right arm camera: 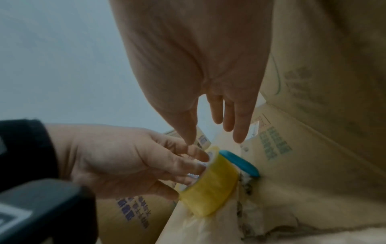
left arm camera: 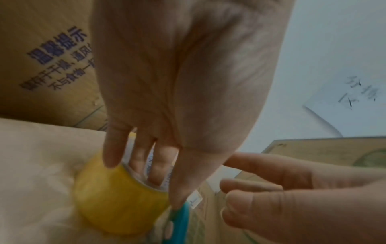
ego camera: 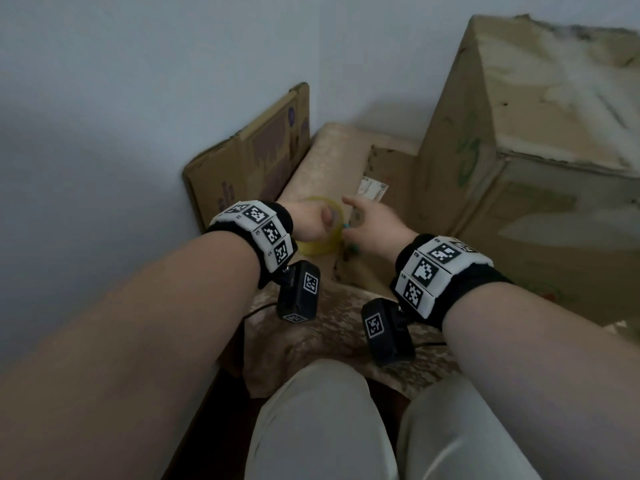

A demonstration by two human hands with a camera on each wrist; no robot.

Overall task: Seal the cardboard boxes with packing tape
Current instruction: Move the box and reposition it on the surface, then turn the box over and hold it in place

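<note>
A yellow roll of packing tape (ego camera: 320, 245) stands on edge on a beige cloth-covered surface (ego camera: 329, 157). My left hand (ego camera: 323, 220) grips the roll, with fingers (left arm camera: 156, 170) pushed into its core and the thumb against its rim. My right hand (ego camera: 353, 216) hovers just right of the roll with fingers (right arm camera: 240, 128) straight, holding nothing. A teal plastic object (right arm camera: 240, 163) lies against the roll's far side; I cannot make out what it is. Behind it sits a low cardboard box (ego camera: 391, 174) with a white label. A large cardboard box (ego camera: 519, 168) stands to the right.
A flattened cardboard sheet (ego camera: 249, 161) with purple print leans on the pale wall (ego camera: 104, 116) at left. A handwritten paper note (left arm camera: 344, 105) hangs on the wall. My knees in light trousers (ego camera: 322, 427) fill the bottom of the head view.
</note>
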